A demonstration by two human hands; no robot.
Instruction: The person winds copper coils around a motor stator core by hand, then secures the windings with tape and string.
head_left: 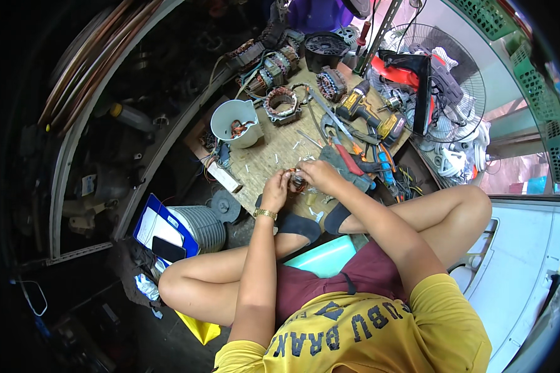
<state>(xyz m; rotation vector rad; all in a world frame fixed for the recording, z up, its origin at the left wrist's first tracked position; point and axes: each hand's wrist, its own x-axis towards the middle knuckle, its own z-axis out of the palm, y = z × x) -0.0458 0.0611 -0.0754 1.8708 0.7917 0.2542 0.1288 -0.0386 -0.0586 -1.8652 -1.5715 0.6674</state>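
Note:
Over the front of a wooden board, both of my hands are closed on a small motor part with copper windings, mostly covered by my fingers. My left hand pinches its left side, and my right hand grips it from the right and above. Small white slivers lie scattered on the board near my fingers. Farther back sits a ring-shaped stator with copper windings. To its left stands a white plastic pitcher with copper-coloured pieces inside.
Right of my hands lie red-handled pliers and a dark cloth. A yellow-and-black cordless drill rests behind them. More stators line the back. A fan guard stands at the right; a phone lies at the left.

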